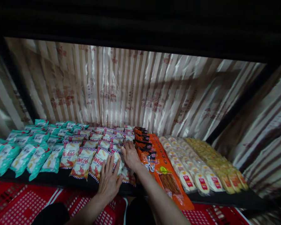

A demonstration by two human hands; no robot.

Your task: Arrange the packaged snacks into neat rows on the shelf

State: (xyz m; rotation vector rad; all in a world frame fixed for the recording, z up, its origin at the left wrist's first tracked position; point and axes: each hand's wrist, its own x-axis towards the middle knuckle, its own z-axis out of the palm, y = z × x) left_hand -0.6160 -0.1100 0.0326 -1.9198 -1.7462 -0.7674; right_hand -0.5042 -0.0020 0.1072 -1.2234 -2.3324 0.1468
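My left hand (110,178) lies with fingers spread on the front of the white snack packets (98,164), which have red print and striped edges. Farther back and to the right, my right hand (130,153) rests flat with its fingers stretched over the same group's right side. Neither hand is wrapped round a packet. Just right of that hand stand orange-and-black packets (144,153) in a row, and beside them lies a long orange bag (167,178) with brown sticks showing through its window. Part of the packets below my hands is hidden.
Teal snack packets (35,156) fill the shelf's left end. Round white wrapped packs (187,179) and yellowish packs (227,181) line the right. A black shelf edge (224,199) runs above red plastic baskets (23,203). Behind hangs a striped sheet (121,87); a dark beam (140,34) crosses overhead.
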